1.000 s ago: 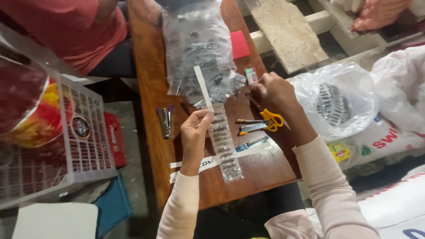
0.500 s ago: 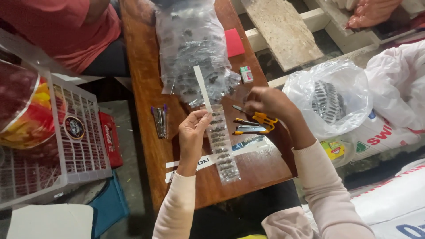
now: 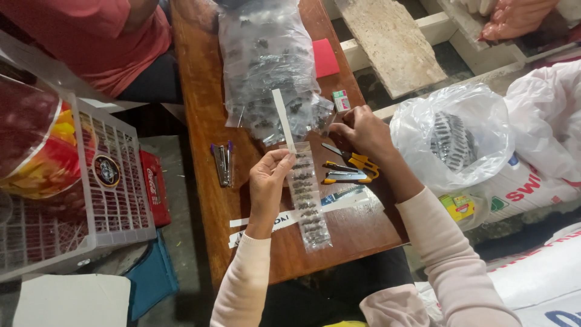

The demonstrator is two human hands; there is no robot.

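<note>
A long clear packet strip of small dark pieces lies lengthwise on the wooden bench, near the middle. The left hand pinches its far end together with a white paper strip. The right hand, fingers curled, rests just right, touching a big clear bag of dark pieces. Yellow-handled scissors lie beneath that wrist; a stapler sits left.

The left hand is up, arm bent, fingers pinched shut. The right hand reaches farther out — fingers curled, palm down. Both arms wear light pink sleeves.
</note>
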